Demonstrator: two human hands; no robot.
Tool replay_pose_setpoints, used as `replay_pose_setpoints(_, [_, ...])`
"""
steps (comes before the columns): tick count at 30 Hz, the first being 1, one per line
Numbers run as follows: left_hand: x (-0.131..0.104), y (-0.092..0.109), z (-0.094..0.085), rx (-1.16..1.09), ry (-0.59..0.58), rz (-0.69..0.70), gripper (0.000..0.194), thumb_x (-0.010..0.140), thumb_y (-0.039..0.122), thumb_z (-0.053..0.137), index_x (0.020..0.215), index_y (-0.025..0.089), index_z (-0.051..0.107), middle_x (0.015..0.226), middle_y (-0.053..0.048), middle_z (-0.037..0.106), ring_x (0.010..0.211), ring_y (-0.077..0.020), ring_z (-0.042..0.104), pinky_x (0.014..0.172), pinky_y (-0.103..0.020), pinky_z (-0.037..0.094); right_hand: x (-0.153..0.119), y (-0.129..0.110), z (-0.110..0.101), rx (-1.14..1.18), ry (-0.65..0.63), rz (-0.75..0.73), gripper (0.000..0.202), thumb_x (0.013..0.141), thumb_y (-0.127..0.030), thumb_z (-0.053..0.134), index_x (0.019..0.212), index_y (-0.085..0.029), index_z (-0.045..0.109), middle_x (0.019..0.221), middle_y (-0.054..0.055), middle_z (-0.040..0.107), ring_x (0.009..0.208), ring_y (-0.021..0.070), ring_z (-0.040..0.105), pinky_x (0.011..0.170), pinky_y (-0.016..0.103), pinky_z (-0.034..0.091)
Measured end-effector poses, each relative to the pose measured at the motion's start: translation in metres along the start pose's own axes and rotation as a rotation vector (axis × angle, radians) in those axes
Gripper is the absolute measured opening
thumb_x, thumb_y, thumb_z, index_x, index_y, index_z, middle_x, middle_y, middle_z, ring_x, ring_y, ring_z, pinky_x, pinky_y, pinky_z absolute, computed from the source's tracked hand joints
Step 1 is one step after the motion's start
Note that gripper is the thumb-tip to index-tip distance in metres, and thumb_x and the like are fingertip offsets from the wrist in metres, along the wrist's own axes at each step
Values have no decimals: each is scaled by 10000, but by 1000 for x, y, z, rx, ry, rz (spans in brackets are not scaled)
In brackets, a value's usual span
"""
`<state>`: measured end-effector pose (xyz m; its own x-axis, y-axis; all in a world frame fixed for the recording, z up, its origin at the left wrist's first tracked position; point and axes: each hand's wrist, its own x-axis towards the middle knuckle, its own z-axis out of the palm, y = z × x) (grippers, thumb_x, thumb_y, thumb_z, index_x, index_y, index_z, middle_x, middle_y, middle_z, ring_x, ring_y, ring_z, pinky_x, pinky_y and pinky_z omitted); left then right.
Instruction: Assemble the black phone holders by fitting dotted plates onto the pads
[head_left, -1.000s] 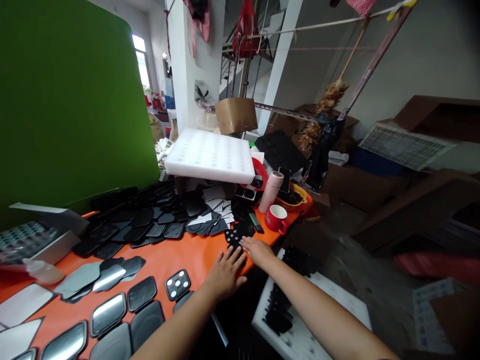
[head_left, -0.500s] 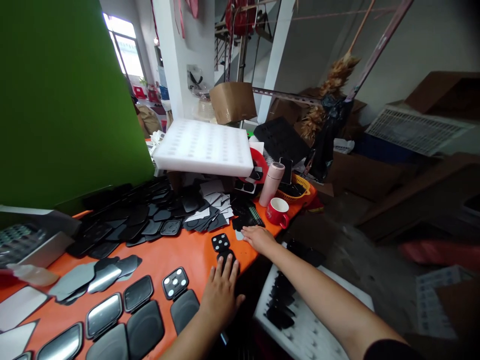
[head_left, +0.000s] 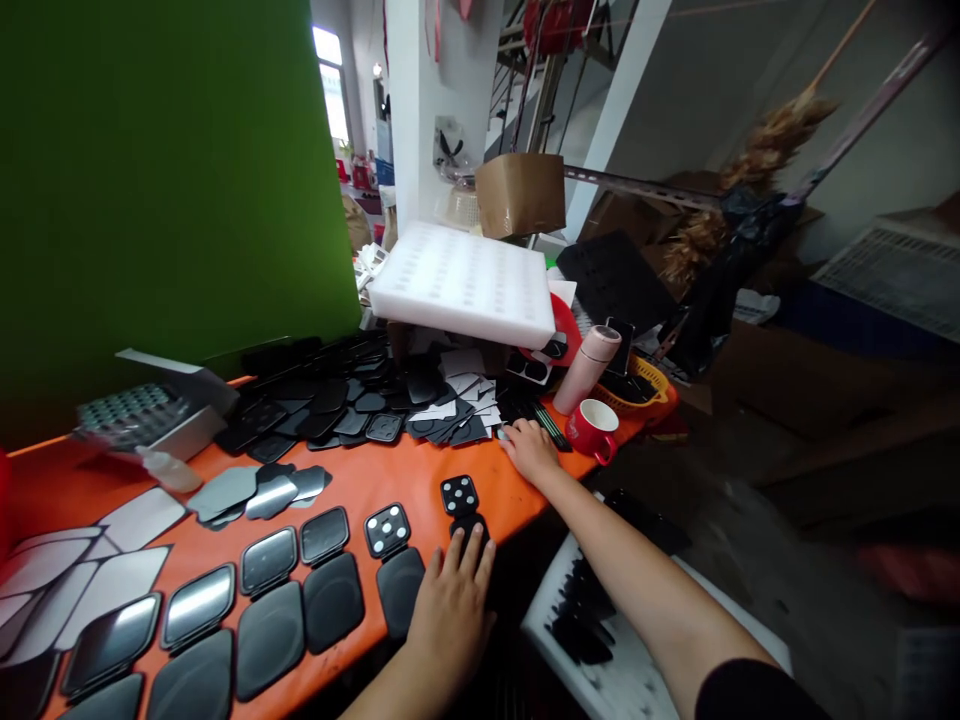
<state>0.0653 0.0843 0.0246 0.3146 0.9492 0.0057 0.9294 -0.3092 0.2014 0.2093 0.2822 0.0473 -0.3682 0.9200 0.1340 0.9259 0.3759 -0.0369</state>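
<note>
My left hand [head_left: 452,607] lies with fingers stretched out, their tips over the dark lower half of a small black hinged compact case. That case's upper half [head_left: 459,496] bears several white dots. Farther forward, near the table's right edge, my right hand [head_left: 531,452] has bent fingers closed at a small pale flat piece [head_left: 503,433], mostly hidden by the fingertips. Left of my left hand lies another opened compact with a dotted half [head_left: 387,530] and a plain dark half [head_left: 400,588]. Several opened compacts with mirrors [head_left: 325,535] continue leftward.
Loose mirror plates [head_left: 225,492] and black case parts [head_left: 330,395] cover the orange table [head_left: 367,480]. A red mug [head_left: 592,428] and pink flask [head_left: 589,370] stand beyond my right hand. White foam [head_left: 465,280] sits behind. Below the edge is another foam block [head_left: 551,600].
The view has swung left, showing more mirror plates at the left. My right hand's fingers are more bent and a little farther from me; my left hand stays at the same compact.
</note>
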Motion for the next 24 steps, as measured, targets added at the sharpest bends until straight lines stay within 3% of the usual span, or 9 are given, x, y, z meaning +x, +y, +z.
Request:
replay_pose_setpoints(6, [-1, -6, 5, -50, 45, 0, 676, 706, 440, 532, 1310, 281, 273, 1430, -97, 174, 1290, -286, 146, 996, -488, 150, -7, -19, -6, 31, -4, 32, 275, 843, -328, 409, 1059, -205, 527, 978, 101, 512, 927, 228, 428, 777, 341, 316])
replay_pose_setpoints(9, [-4, -6, 6, -60, 18, -9, 676, 704, 454, 540, 1305, 277, 286, 1423, -130, 181, 1283, -300, 166, 983, -492, 175, -6, -47, -13, 107, -10, -78, 256, 858, -291, 379, 1028, -204, 549, 968, 87, 538, 924, 204, 449, 784, 306, 324])
replay_pose_setpoints(13, [-12, -10, -7, -110, -9, 16, 601, 765, 456, 450, 1306, 242, 297, 1418, -130, 202, 1269, -300, 209, 961, -492, 230, 4, -113, -26, 255, -50, -334, 277, 880, -281, 328, 1001, -238, 574, 969, 37, 581, 917, 160, 475, 798, 250, 330])
replay_pose_setpoints(17, [-23, -20, -21, -155, 21, 19, 596, 793, 501, 368, 1318, 239, 267, 1408, -99, 249, 1255, -275, 241, 979, -493, 212, 20, -191, -28, 354, -208, -570, 280, 870, -303, 349, 999, -238, 588, 976, 25, 597, 920, 158, 500, 790, 240, 348])
replay_pose_setpoints(21, [-30, -27, -16, -170, 51, 69, 609, 783, 552, 330, 1304, 238, 306, 1372, -60, 337, 1275, -271, 175, 1023, -500, 112, 36, -260, -13, 307, -251, -604, 302, 843, -362, 394, 1082, -253, 543, 1021, 40, 563, 950, 175, 498, 786, 260, 364])
replay_pose_setpoints(24, [-30, -28, -2, -152, 68, 75, 567, 787, 511, 364, 1298, 272, 313, 1345, -24, 383, 1274, -278, 164, 1021, -517, 103, 43, -295, -4, 260, -263, -626, 474, 761, -457, 496, 1192, -269, 440, 1114, 62, 495, 1014, 218, 451, 813, 320, 363])
